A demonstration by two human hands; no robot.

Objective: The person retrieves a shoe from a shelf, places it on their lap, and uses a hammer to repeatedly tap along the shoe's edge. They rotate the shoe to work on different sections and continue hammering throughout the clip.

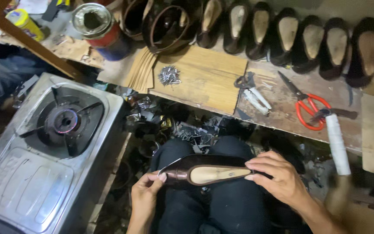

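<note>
Head view, looking down over the lap. Near centre, a dark shoe (204,173) lying sole-up across the knees, tan insole showing, toe to the left. Left hand (146,197) at the toe end, fingers (161,177) pinched on the shiny dark upper there. Right hand (280,177) on the heel end, fingers (256,167) curled over the edge and pressing the shoe down, so both hands grasping the shoe, none released.

Left of the knees, a steel gas stove (44,151), burner (66,121) showing, no pot on it. Between stove and knees, dark scraps (169,125) scattered on the floor.

Farther off, the wooden desk (278,112) running across. On it, a bamboo board (204,78) with a small heap of nails (169,76). Right of the board, pincers (249,89) with pale grips. Farther right, red-handled scissors (308,106), blades pointing far left. Just beside the scissors, a hammer (336,138) with white-wrapped handle hanging off the near edge of the desk.

Along the far edge, a row of dark shoes (288,37) standing sole-out, pale insoles visible. Far left, an open tin (98,26) with a red and blue wall, and a yellow bottle (24,24) well apart from it at the corner.
</note>
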